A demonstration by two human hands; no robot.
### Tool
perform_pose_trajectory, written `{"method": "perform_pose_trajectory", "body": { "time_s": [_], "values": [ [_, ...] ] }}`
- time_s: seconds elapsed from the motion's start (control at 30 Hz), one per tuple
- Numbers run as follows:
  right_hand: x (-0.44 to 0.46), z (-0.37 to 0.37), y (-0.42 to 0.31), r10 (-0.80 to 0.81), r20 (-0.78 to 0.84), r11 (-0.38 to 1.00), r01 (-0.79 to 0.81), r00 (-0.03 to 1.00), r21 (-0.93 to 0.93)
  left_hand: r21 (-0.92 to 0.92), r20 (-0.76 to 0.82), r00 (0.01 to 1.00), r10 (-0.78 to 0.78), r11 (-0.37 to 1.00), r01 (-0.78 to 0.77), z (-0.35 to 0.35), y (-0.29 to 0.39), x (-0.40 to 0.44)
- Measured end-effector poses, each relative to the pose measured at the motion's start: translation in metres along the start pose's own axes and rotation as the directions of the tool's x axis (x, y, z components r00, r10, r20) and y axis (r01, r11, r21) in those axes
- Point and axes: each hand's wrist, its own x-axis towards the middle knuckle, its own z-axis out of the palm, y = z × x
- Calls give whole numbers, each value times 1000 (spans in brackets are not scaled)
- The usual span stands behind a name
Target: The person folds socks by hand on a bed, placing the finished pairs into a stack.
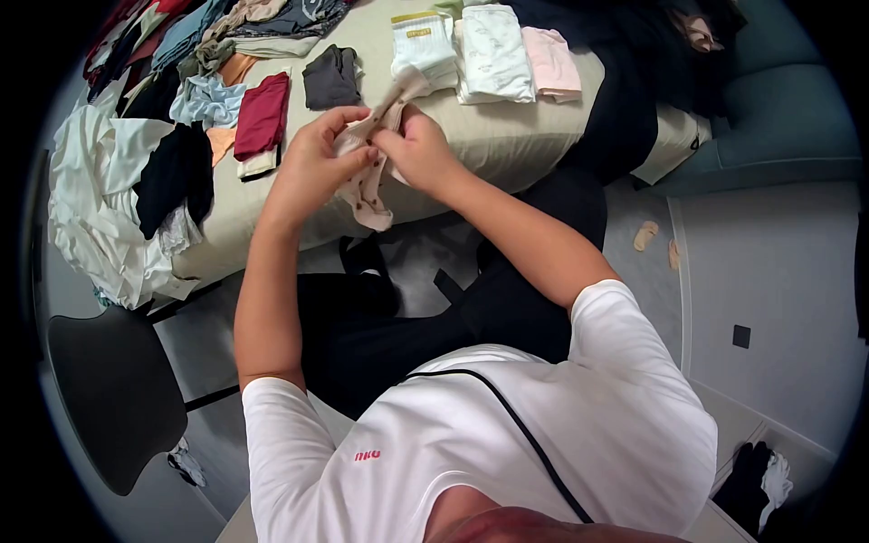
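Note:
Above the near edge of the bed, my two hands grip a pale pink sock [369,201] dotted with small dark spots. My left hand [321,156] pinches its left side, thumb on top. My right hand [418,152] has its fingers closed on the fabric to the right, partly tucked into the folds. One end of the sock sticks up past the fingers and the other hangs down. Whether it is a single sock or two together is hard to make out. Just beyond lie a folded dark grey garment [331,78] and a white packet [424,50] with a yellow-edged top.
On the bed [489,149] are a folded white cloth [495,54], folded pink cloth [552,65] and folded red cloth [262,113]. Heaped clothes [104,181] cover the left side. A dark chair [118,398] stands at left, a teal sofa [787,127] at right. Small beige items [644,236] lie on the floor.

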Motion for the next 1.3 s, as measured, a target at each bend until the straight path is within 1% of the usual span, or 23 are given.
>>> {"method": "perform_pose_trajectory", "body": {
  "time_s": [0.1,0.17,0.23,0.3,0.33,0.37,0.43,0.5,0.57,0.6,0.63,0.67,0.7,0.8,0.87,0.9,0.93,0.97,1.0,1.03,1.1,1.17,1.3],
  "values": [
    [-3,2,3,-1,-79,988,13,997,154,-18,10,982,-188,982,188,-18,-4,0],
    [-7,-2,-18,139,45,858,-143,989,494,-277,171,939,-297,901,335,-32,-21,4],
    [-7,-8,-22,121,180,833,-198,976,516,-225,118,958,-260,933,281,-22,-19,4],
    [-2,-11,-13,153,350,925,-259,924,279,-231,21,997,-72,970,75,-10,-21,6],
    [-4,-10,-15,143,395,922,-267,907,279,-244,29,997,-71,967,76,-10,-27,9],
    [-5,-10,-16,143,398,923,-268,906,277,-245,25,997,-71,967,75,-10,-30,10],
    [-8,-9,-25,217,345,886,-332,913,324,-507,-33,986,-164,853,125,-12,-30,10],
    [-4,-21,-26,226,378,866,-363,898,345,-525,-145,982,-118,851,24,-18,-30,15],
    [-3,-36,-46,161,350,889,-290,923,355,-276,-435,897,73,938,-210,-31,-34,18],
    [0,-42,-49,150,354,866,-295,923,404,-279,-443,894,73,936,-214,-34,-29,16],
    [3,-45,-53,150,362,868,-297,920,397,-99,-502,852,149,969,-228,-37,-20,14],
    [5,-48,-56,85,322,815,-252,943,522,85,-545,805,234,971,-224,-40,-16,12],
    [8,-52,-61,25,274,744,-201,961,637,85,-554,798,237,970,-229,-44,-18,10],
    [14,-64,-71,-50,326,638,-221,944,737,286,-343,932,120,958,-18,-53,-20,5],
    [21,-71,-62,-171,421,460,-305,891,834,234,-254,960,121,970,-60,-46,-22,6],
    [20,-68,-62,-171,423,464,-306,890,831,181,-158,980,122,979,-93,-42,-23,6],
    [18,-61,-60,-198,370,354,-286,908,891,-95,-112,987,-116,990,106,-36,-25,5],
    [17,-56,-59,-217,313,237,-261,925,936,-97,-114,987,-113,990,102,-34,-25,4],
    [16,-52,-61,-203,287,175,-253,936,951,-421,60,965,-256,870,257,-30,-18,2],
    [14,-48,-62,-205,289,179,-254,935,950,-660,270,907,-322,624,418,-25,-10,1],
    [11,-42,-63,-129,260,209,-230,957,950,-672,251,914,-320,622,402,-16,-5,5],
    [7,-37,-65,-113,297,464,-214,948,860,-776,-22,993,-114,629,55,-16,-26,12],
    [-3,-28,-64,-91,344,770,-153,934,619,-577,-363,931,-24,791,-205,-21,-31,19]
  ]
}}
